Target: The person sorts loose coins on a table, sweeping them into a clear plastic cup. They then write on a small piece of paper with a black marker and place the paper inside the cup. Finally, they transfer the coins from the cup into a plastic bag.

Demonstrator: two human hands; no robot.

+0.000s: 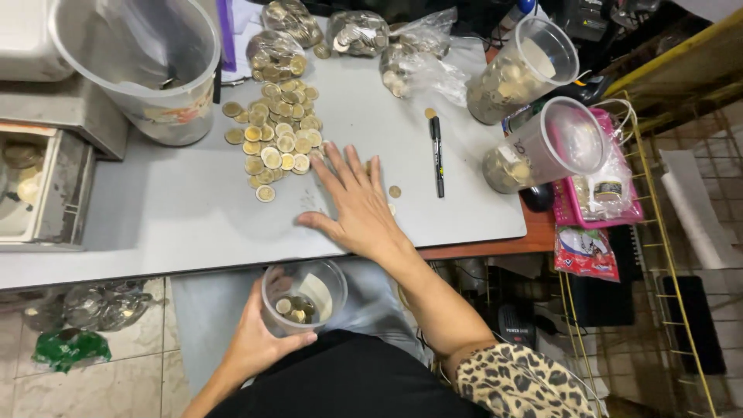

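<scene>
Coins lie beside flat right hand — left hand grips cup.

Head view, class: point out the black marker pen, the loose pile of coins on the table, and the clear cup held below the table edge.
Black marker pen (437,155), head view, middle of its barrel.
Pile of coins (280,131), head view, centre of the heap.
Clear cup (304,298), head view, on its inner wall.

black marker pen, pink basket, yellow wire rack
</scene>
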